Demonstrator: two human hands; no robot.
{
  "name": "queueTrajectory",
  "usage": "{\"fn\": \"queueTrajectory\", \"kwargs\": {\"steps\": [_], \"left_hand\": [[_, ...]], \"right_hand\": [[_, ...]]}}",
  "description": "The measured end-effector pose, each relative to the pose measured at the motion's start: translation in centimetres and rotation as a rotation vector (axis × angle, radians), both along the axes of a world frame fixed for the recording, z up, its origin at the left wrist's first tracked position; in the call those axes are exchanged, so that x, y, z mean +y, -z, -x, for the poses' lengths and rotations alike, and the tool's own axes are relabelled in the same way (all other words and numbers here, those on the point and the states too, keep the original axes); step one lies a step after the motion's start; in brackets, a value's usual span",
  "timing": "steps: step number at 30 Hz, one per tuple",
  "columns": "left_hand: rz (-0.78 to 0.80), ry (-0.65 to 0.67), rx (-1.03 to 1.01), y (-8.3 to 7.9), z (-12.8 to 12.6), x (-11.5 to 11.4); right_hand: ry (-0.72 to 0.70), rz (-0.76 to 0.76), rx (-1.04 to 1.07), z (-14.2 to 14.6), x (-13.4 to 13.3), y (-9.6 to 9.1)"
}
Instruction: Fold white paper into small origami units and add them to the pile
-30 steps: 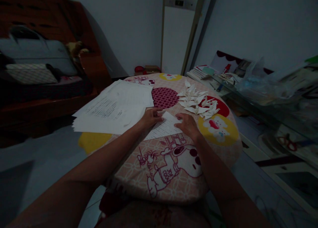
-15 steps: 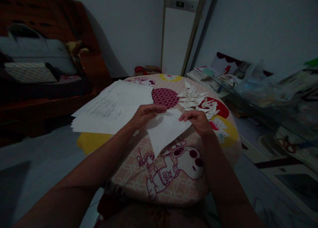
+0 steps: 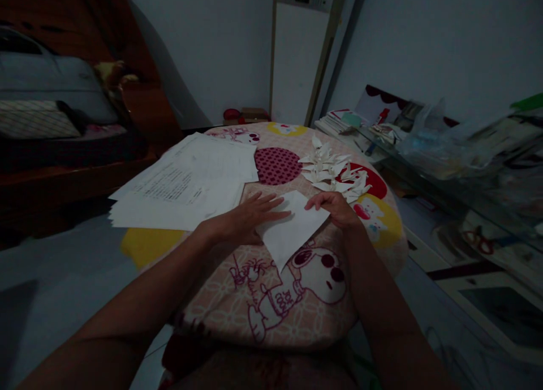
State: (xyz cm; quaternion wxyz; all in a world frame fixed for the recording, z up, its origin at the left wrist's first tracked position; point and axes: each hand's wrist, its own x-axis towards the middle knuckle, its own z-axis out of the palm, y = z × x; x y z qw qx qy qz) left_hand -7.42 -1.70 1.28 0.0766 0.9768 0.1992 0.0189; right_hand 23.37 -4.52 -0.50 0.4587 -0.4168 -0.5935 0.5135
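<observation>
Folded paper [image 3: 292, 231] being pressed at tabletop [image 3: 297, 316] centre. Left hand [image 3: 248, 217] lying flat on 9 o'clock edge, grip open; right hand [image 3: 335, 206] curled at 1 o'clock corner, pinch not being resolved. Judged: crease being set, firm stroke being called for. Sheet stack [image 3: 190, 180] at 10, folded pieces [image 3: 331, 172] at 12; room dim.

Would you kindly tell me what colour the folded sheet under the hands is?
The folded sheet is plain white; head view.

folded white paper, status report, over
Left hand flat, pressing the folded white paper triangle onto the round cartoon-print table. Right hand curled on its right corner, grip unclear. Printed white sheets left, small folded paper figures beyond.
</observation>
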Motion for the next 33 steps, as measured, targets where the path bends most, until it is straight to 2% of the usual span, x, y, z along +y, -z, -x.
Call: {"fn": "queueTrajectory", "kwargs": {"steps": [2, 6, 10, 12, 15, 21, 26, 30, 33], "left_hand": [[-0.039, -0.014, -0.025, 0.1, -0.8, -0.1], [0.022, 0.084, -0.042, 1.1, -1.8, 0.0], [0.102, 0.088, -0.1, 2.2, -1.7, -0.1], [0.137, 0.088, -0.112, 2.4, -1.5, -0.1], [0.162, 0.077, -0.096, 2.0, -1.4, -0.3], [0.176, -0.013, -0.004, -0.3, -1.8, -1.8], [0.156, -0.023, 0.018, -1.0, -1.8, -2.7], [0.158, -0.035, 0.016, -0.8, -1.8, -2.7], [0.169, -0.014, 0.007, -0.7, -2.1, -2.7]], "right_hand": [[-0.001, 0.005, -0.016, -0.2, 0.0, 0.0], [-0.049, -0.007, -0.21, -1.0, -0.2, -0.5], [-0.196, -0.246, -0.534, -2.0, -0.9, -0.6], [-0.206, -0.4, -0.68, -2.3, -1.7, -0.1], [-0.137, -0.579, -0.848, -2.4, -3.2, 0.8], [0.004, -0.801, -1.097, -0.4, -6.0, 1.1], [-0.029, -0.836, -1.212, -0.3, -7.3, 0.9], [-0.02, -0.747, -1.178, -1.0, -7.9, 0.9], [-0.061, -0.647, -1.086, -0.3, -7.9, 0.7]]}}
